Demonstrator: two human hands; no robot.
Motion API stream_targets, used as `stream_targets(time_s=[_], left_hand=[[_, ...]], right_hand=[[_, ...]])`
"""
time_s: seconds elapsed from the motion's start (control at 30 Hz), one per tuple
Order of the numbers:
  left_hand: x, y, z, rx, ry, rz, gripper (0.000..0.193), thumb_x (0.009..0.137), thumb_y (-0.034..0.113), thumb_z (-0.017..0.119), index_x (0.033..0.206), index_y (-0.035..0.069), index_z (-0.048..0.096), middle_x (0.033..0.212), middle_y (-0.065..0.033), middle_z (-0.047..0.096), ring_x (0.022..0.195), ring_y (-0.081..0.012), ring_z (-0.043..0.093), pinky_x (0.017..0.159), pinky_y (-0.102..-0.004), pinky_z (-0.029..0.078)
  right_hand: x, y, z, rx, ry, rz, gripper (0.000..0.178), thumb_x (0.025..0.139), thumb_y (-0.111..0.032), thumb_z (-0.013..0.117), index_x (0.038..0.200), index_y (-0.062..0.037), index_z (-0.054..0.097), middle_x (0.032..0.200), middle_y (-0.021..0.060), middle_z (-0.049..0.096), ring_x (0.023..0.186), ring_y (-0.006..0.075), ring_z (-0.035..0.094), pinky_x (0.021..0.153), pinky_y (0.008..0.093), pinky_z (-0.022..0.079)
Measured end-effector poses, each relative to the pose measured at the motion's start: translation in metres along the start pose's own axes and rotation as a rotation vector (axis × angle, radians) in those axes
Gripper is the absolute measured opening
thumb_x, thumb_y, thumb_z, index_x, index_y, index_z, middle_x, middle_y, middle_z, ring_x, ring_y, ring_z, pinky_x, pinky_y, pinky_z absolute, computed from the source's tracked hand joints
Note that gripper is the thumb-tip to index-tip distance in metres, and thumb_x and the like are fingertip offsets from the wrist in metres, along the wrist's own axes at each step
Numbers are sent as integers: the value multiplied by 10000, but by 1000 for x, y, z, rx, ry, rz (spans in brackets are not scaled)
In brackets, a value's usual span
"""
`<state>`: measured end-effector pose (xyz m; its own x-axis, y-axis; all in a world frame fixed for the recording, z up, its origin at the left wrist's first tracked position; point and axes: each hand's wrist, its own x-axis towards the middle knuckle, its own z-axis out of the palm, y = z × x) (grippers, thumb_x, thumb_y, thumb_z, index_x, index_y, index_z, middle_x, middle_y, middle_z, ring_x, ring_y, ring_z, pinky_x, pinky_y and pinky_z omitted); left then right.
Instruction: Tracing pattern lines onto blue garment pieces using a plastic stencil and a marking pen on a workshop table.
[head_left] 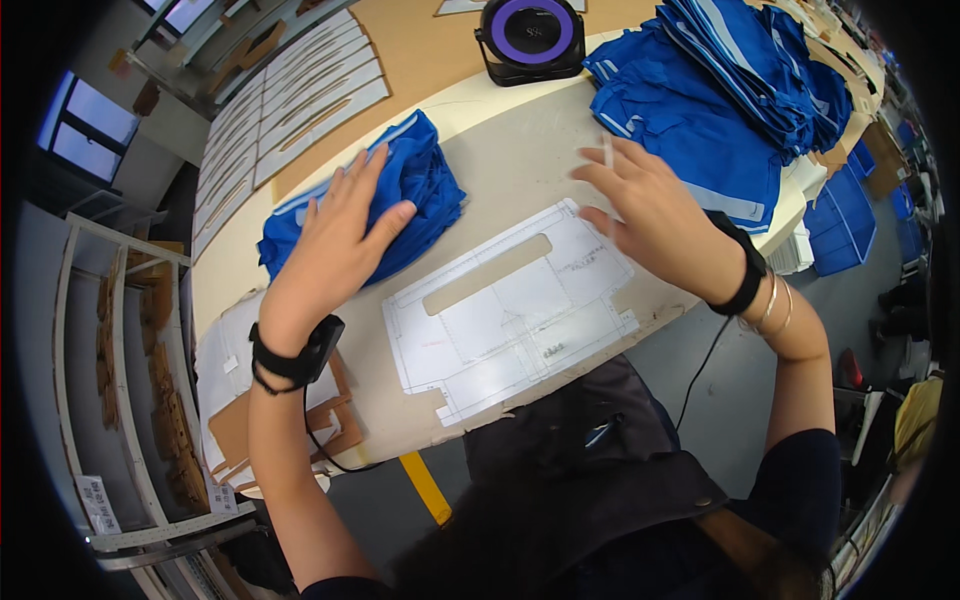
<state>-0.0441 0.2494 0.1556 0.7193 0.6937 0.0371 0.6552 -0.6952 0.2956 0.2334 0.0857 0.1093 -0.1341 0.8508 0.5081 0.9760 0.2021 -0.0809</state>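
Observation:
My left hand (345,220) lies with fingers spread on a folded pile of blue fabric (425,185) with a pale stripe. Over the table to the right, my right hand (645,200) is raised, fingers bent. A thin whitish, pen-like stick (607,152) shows between its fingers, blurred. Between and below the hands is a flat white pattern template (500,310), with a long rounded slot, notched corners and drawn lines. Neither hand touches it. Each wrist wears a black strap; the left one (300,360) carries a small dark device.
A larger stack of blue garment pieces (700,110) lies at the far right. A purple and black round device (530,38) stands at the back. White slotted sheets (320,95) cover the far left. Cardboard (340,420) sits at the near-left edge; a blue crate (840,220) stands right of the table.

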Motion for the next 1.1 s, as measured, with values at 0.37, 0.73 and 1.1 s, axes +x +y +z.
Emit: stream_targets(time_s=[0.37, 0.73, 1.1], left_hand=[[-3, -11, 57, 237, 182, -100, 916, 903, 521, 565, 1472, -78, 169, 1503, -301, 239, 1421, -435, 199, 1073, -633, 253], [-85, 111, 54, -550, -64, 234, 714, 925, 140, 593, 1473, -61, 182, 1386, -286, 374, 1312, -398, 397, 1080, -473, 336], [-99, 142, 63, -1394, -513, -72, 896, 930, 262, 635, 1480, -35, -7, 1394, -287, 315, 1295, -325, 422, 1026, -417, 430]], right_hand=[[-102, 65, -11, -148, -5, 256, 159, 733, 12, 675, 878, -43, 639, 955, 75, 655, 1041, 272, 606, 832, 411, 468], [-97, 45, -26, 157, 55, 349, 191, 800, 63, 622, 973, -17, 644, 857, 86, 639, 776, 237, 618, 691, 309, 497], [-91, -76, -81, 822, -60, 121, 294, 728, 118, 682, 996, -3, 666, 916, 133, 659, 784, 245, 672, 676, 303, 532]])
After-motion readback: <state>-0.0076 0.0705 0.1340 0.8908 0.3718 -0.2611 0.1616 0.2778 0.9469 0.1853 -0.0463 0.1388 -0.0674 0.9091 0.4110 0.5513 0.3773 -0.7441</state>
